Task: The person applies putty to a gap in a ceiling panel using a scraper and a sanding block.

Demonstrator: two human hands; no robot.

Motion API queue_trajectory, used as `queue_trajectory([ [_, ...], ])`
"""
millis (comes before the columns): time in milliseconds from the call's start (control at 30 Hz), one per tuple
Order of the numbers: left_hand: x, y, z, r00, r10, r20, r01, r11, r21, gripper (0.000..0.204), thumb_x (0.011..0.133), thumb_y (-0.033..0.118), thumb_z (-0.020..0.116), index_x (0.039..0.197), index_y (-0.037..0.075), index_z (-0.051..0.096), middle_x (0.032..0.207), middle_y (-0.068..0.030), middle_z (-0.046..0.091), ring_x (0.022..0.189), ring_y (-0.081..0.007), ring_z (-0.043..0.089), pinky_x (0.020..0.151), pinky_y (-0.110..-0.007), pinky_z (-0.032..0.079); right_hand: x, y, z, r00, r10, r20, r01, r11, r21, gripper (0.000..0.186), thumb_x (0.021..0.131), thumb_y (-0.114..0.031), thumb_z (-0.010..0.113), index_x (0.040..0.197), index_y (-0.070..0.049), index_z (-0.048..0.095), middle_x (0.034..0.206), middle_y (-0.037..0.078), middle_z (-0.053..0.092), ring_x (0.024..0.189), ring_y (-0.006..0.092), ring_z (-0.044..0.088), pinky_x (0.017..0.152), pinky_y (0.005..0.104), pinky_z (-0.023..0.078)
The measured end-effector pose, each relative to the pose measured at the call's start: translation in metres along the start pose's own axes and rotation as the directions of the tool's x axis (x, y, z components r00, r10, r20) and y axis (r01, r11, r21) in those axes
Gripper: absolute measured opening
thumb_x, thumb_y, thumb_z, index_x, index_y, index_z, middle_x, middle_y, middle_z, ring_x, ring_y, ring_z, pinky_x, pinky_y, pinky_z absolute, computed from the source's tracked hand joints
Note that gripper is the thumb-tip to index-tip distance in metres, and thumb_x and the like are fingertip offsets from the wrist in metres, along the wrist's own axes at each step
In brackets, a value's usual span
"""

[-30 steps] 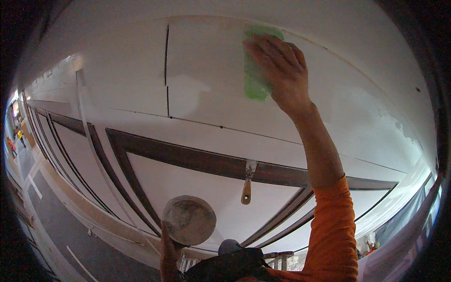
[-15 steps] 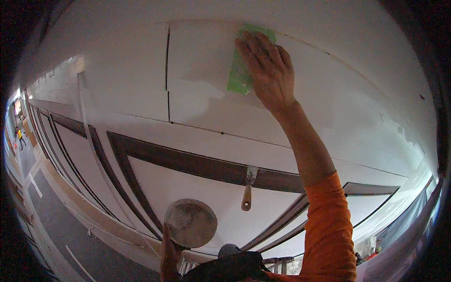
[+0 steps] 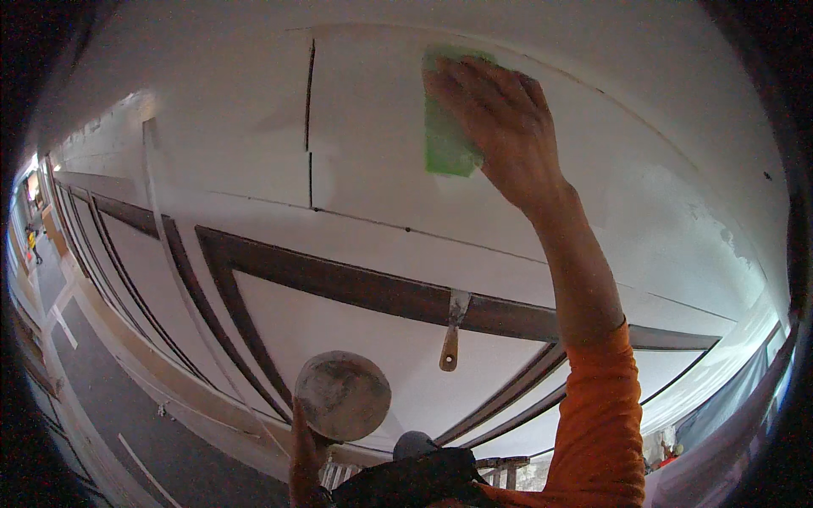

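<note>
My right hand point(image 3: 508, 135) is raised to the pale wall surface point(image 3: 364, 127). It presses a flat, green, rectangular spreader-like sheet point(image 3: 447, 144) against it; its exact kind is unclear. The fingers lie bent over the sheet's right side and are blurred. Low in the view, my left hand point(image 3: 306, 449) grips a round, grey-smeared bowl-like vessel point(image 3: 343, 396) by its left and lower edge. Most of those fingers are hidden behind it. Between the two hands, a putty knife point(image 3: 451, 339) with a wooden handle rests at a dark band, blade up.
A dark vertical slit point(image 3: 310, 102) and a thin seam point(image 3: 406, 229) cross the pale surface. Dark bands point(image 3: 373, 292) frame white panels below. At the left runs a grey floor point(image 3: 161, 423) with a distant person point(image 3: 34, 245). Slatted wood point(image 3: 508, 467) stands at the bottom.
My right hand and the green sheet have shifted slightly right, and the sheet has turned more upright. The round vessel in my left hand has hardly moved.
</note>
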State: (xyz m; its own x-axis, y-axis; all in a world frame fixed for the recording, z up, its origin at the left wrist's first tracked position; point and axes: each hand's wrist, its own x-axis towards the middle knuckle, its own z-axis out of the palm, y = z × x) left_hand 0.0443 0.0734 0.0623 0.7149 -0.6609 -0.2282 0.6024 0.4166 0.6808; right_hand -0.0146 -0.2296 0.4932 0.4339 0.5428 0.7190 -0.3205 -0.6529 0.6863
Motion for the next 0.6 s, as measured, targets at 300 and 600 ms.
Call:
queue_trajectory([
  [300, 0.007, 0.001, 0.004, 0.999, 0.028, -0.022, -0.028, 1.000, -0.002, 0.087, 0.096, 0.063, 0.049, 0.155, 0.005, 0.022, 0.157, -0.0176, 0.030, 0.140, -0.0352, 0.038, 0.110, -0.051, 0.040, -0.005, -0.004, 0.012, 0.993, 0.042, 0.107, -0.047, 0.998, 0.044, 0.058, 0.077, -0.001, 0.068, 0.132, -0.020, 0.060, 0.128, 0.004, 0.064, 0.120, 0.0251, 0.057, 0.105, 0.0456, 0.044],
  [600, 0.002, 0.021, 0.047, 0.987, 0.159, -0.017, -0.159, 0.987, 0.002, 0.074, 0.101, 0.055, 0.047, 0.149, 0.000, 0.033, 0.150, -0.0151, 0.041, 0.136, -0.0300, 0.044, 0.109, -0.045, 0.042, -0.073, -0.105, -0.071, 0.727, 0.205, 0.655, -0.660, -0.052, 0.749, 0.030, 0.088, 0.001, 0.069, 0.118, -0.002, 0.064, 0.114, 0.009, 0.071, 0.101, 0.0155, 0.067, 0.086, 0.0317, 0.054],
])
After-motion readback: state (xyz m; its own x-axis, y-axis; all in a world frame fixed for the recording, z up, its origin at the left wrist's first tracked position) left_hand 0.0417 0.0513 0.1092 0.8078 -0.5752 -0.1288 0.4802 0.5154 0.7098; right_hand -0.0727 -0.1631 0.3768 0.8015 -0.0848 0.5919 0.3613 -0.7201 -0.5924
